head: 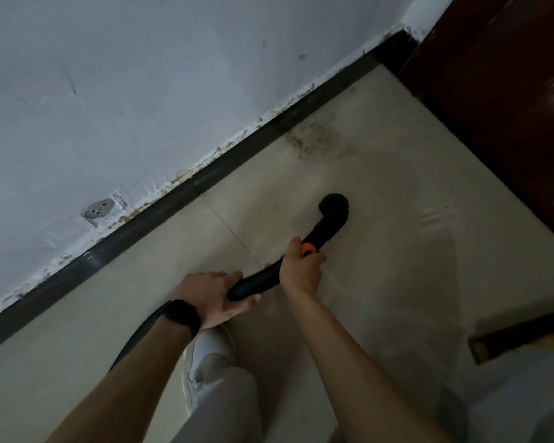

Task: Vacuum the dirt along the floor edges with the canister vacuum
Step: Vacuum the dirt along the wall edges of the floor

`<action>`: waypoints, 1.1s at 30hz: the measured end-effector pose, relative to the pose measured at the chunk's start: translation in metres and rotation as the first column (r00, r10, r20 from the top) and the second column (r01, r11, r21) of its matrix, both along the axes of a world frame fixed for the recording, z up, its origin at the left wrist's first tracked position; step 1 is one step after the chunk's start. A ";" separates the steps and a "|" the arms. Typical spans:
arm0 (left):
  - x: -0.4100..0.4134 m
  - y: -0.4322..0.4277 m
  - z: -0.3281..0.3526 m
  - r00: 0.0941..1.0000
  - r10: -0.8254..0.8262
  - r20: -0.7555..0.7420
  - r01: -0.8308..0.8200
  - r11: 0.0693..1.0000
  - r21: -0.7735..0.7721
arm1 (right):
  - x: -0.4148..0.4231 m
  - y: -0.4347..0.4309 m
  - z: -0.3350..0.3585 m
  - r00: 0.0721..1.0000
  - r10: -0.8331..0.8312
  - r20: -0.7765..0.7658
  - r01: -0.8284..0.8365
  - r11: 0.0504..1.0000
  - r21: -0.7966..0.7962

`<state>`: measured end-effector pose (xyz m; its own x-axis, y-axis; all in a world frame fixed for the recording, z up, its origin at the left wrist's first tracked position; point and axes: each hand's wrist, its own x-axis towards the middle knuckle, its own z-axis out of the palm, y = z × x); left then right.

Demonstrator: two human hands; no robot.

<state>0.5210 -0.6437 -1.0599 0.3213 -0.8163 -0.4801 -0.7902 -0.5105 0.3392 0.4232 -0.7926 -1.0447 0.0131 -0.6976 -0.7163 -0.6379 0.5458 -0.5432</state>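
Grip's solid, left hand [213,294] and right hand [301,273] clamped on the wand [256,279], but your nozzle [333,204] sits well off the dirt [314,139] by the baseboard [237,155], easy miss.

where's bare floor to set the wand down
Bare tile lies right of the wand, toward the dark red wood, and left, between baseboard and hose. Crowded under the left hand and right hand, by the shoe; dirt ahead.

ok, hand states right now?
Left hand: grips rear of the curved black plastic vacuum wand.
Right hand: grips the same wand beside its orange ring.
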 end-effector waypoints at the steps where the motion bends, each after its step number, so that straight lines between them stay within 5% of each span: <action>1: -0.002 -0.013 0.001 1.000 -0.011 -0.001 0.011 1.000 -0.001 | -0.002 -0.012 0.000 1.000 -0.009 -0.005 0.009 1.000 -0.014; 16: -0.027 -0.071 -0.024 0.984 0.179 0.004 -0.178 0.981 -0.080 | 0.009 -0.089 -0.015 0.978 0.198 -0.068 -0.206 0.966 -0.158; 33: -0.019 -0.050 -0.033 0.925 0.380 -0.012 -0.378 0.917 -0.129 | 0.048 -0.078 -0.023 0.903 0.426 -0.062 -0.430 0.886 -0.175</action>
<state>0.5022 -0.6941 -1.0928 0.6243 -0.6856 -0.3745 -0.5505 -0.7262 0.4119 0.4716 -0.8706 -1.0677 0.3261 -0.7447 -0.5824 -0.7999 0.1110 -0.5898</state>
